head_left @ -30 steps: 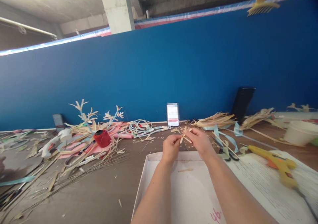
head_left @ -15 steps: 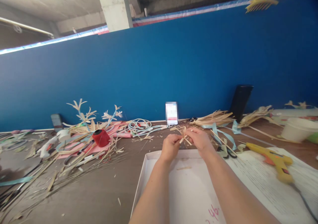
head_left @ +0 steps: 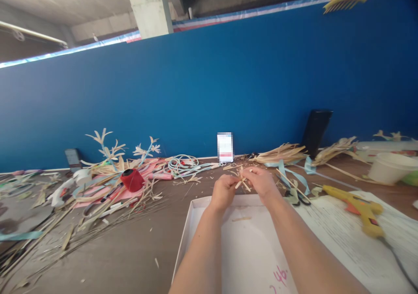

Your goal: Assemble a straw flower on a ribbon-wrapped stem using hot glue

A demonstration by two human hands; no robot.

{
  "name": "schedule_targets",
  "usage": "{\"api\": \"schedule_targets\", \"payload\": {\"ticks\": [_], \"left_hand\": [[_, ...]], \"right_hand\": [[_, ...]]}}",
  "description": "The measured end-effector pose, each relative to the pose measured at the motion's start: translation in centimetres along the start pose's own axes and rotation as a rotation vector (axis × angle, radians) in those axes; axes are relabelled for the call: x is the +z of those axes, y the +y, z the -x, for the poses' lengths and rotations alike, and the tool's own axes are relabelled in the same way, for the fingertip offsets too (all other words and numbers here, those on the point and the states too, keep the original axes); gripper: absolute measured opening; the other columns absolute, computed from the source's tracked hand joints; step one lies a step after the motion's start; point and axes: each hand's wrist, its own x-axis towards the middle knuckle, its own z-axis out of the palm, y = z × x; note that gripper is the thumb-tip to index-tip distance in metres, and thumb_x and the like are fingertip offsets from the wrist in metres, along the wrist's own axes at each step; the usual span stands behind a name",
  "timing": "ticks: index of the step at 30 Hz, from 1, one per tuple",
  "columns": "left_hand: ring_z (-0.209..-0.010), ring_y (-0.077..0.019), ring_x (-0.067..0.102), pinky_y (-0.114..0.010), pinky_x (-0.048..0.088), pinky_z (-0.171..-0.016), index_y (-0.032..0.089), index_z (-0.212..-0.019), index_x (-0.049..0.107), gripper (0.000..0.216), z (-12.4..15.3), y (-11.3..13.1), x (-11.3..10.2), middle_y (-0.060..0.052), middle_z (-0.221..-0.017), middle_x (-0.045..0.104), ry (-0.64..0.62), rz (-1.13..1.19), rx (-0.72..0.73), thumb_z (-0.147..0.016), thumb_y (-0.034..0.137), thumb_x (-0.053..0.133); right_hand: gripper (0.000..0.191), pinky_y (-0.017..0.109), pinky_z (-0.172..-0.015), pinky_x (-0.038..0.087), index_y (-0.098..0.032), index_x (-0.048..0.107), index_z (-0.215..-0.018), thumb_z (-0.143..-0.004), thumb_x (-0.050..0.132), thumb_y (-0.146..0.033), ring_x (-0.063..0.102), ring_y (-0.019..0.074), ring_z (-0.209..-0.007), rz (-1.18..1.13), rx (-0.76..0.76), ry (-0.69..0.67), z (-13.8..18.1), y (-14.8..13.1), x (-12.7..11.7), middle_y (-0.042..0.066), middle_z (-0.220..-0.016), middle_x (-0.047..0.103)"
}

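My left hand (head_left: 224, 192) and my right hand (head_left: 260, 182) meet above the far edge of a shallow white box (head_left: 244, 246). Between their pinched fingertips is a small straw flower (head_left: 243, 184), its pale, narrow petals fanning out. Both hands are closed on it; the fingers partly cover its middle. A thin straw scrap (head_left: 241, 218) lies inside the box, and pink handwriting marks its floor. Straw crumbs litter the brown table around the fingers.
Left are a red thread spool (head_left: 132, 180), coiled pale-blue cords (head_left: 183, 165) and finished-looking straw flowers (head_left: 112, 148). A phone (head_left: 225, 148) leans on the blue partition (head_left: 209, 89). Right are straw bundles (head_left: 284, 154), a yellow glue gun (head_left: 359, 207) on printed paper and a white tub (head_left: 392, 168).
Both hands stay at nearly the same spot, still pinching the straw flower. Its petals sit at a slightly different angle. The whole view has shifted a little.
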Motion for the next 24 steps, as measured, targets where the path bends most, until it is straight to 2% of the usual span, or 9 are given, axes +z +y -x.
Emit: {"api": "schedule_targets", "payload": {"ticks": [7,15,24], "left_hand": [[-0.076,-0.0151,0.056,-0.024,0.042,-0.070,0.023,-0.084,0.071,0.018,0.1,-0.2,0.2,-0.002,-0.076,0.066,0.025,0.044,-0.031,-0.076,0.020,0.054],[-0.076,-0.0146,0.054,-0.024,0.041,-0.069,0.021,-0.081,0.070,0.016,0.0,-0.3,0.2,-0.002,-0.076,0.066,0.030,-0.010,-0.020,-0.078,0.025,0.054],[-0.077,-0.0145,0.053,-0.023,0.040,-0.070,0.021,-0.080,0.069,0.019,0.1,-0.3,0.0,-0.001,-0.076,0.067,-0.001,-0.090,0.045,-0.077,0.013,0.052]], "right_hand": [[0.023,0.022,-0.039,0.025,-0.017,0.064,-0.065,-0.063,0.060,-0.039,0.036,0.0095,-0.042,0.018,0.038,-0.020,0.4,-0.9,0.2,-0.004,-0.044,0.044],[0.025,0.023,-0.040,0.027,-0.017,0.064,-0.064,-0.064,0.057,-0.041,0.037,0.0098,-0.040,0.118,-0.023,0.010,0.9,-2.1,0.0,-0.005,-0.041,0.045],[0.024,0.023,-0.044,0.030,-0.016,0.067,-0.064,-0.062,0.056,-0.037,0.041,0.0110,-0.041,0.206,-0.043,0.039,0.5,-1.8,-0.3,-0.003,-0.040,0.047]]}}
